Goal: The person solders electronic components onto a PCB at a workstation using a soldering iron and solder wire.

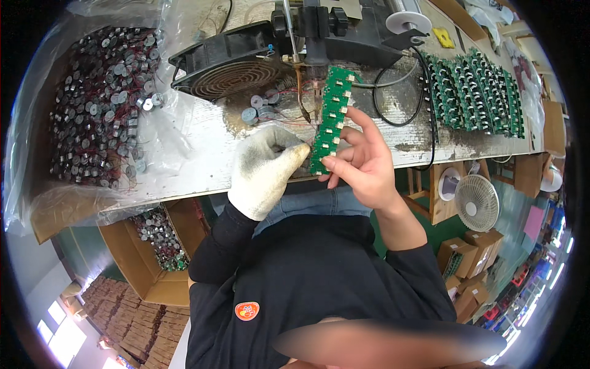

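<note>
My bare right hand (367, 161) grips a long green circuit board strip (332, 114) by its right edge and lower end. The strip stands nearly upright in the view, with a row of small white connectors along it. A white work glove covers my left hand (261, 169). Its fingers are pinched together against the board's lower left edge; what they hold, if anything, is hidden. Just above that hand, a soldering iron tip (304, 111) points down from a stand, close to the board's left side. A few small round motors (250, 115) with thin red wires lie beside it.
A black box fan (230, 71) sits behind my left hand. Left of it, a plastic-lined box (101, 111) holds many small motors. Rows of green boards (476, 95) stand at right, past a looping black cable (376, 101). An open carton (132, 255) is below the table's left edge.
</note>
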`<state>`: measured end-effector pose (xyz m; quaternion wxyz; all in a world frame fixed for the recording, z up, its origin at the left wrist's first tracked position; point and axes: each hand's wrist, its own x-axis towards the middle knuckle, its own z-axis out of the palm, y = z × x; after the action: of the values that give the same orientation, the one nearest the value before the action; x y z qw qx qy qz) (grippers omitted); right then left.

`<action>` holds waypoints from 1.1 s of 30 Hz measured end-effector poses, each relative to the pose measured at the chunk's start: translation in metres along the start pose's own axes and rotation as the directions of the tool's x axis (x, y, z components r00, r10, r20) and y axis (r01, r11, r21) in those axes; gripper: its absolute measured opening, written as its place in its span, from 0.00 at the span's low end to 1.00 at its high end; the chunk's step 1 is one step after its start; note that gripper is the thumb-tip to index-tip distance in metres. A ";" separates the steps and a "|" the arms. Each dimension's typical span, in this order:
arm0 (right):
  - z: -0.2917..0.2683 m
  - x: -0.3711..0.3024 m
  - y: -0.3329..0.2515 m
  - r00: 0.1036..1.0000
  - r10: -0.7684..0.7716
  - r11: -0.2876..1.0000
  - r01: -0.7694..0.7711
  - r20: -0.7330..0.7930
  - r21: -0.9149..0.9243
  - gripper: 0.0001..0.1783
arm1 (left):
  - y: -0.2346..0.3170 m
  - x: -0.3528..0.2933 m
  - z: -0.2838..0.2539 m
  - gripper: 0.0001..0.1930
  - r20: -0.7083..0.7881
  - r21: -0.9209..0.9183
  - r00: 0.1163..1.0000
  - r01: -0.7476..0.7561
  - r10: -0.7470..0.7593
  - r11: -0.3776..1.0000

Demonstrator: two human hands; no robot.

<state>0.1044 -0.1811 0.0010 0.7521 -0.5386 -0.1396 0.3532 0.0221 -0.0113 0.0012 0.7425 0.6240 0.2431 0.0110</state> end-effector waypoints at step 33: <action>-0.003 0.000 0.001 1.000 -0.008 0.999 0.008 -0.001 -0.038 0.41 | -0.004 0.003 0.003 0.08 -0.041 0.016 0.999 -0.030 0.031 0.999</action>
<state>0.1062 -0.1832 -0.0014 0.7431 -0.5525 -0.1481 0.3471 0.0241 -0.0138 -0.0036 0.7324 0.6328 0.2488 0.0335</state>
